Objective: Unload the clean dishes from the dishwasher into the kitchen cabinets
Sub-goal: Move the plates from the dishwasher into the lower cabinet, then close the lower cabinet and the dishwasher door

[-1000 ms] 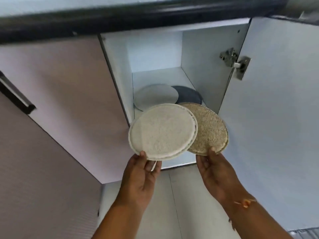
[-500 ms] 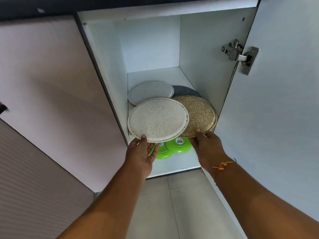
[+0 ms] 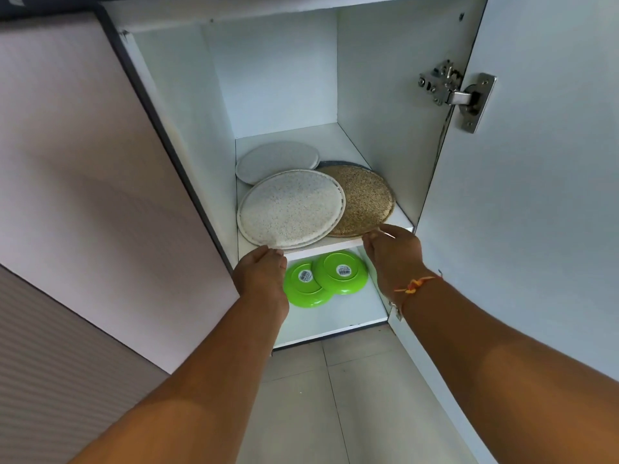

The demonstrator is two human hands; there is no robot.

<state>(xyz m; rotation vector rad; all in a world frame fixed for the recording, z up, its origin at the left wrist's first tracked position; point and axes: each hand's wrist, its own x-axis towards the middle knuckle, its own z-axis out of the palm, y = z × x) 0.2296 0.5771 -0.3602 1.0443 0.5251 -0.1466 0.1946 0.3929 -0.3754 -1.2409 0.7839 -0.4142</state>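
A white speckled plate point(image 3: 291, 209) lies on the upper shelf point(image 3: 338, 244) of the open cabinet, its near rim at the shelf's front edge. It overlaps a brown speckled plate point(image 3: 366, 199) to its right on the same shelf. My left hand point(image 3: 263, 276) holds the white plate's near rim, fingers curled under it. The brown plate's near rim is pinched by my right hand point(image 3: 393, 256), thumb on top. Behind them lie a pale grey plate point(image 3: 276, 160) and a dark plate point(image 3: 341, 163), mostly hidden.
Two green plates point(image 3: 340, 271) lie upside down and overlapping on the lower shelf, below my hands. The cabinet door point(image 3: 536, 195) stands open on the right with a metal hinge point(image 3: 455, 92). A closed door point(image 3: 83, 179) flanks the left. Tiled floor point(image 3: 318, 396) lies below.
Both hands have pushed forward and carried the two plates from in front of the cabinet onto the upper shelf. The green plates below have come into view.
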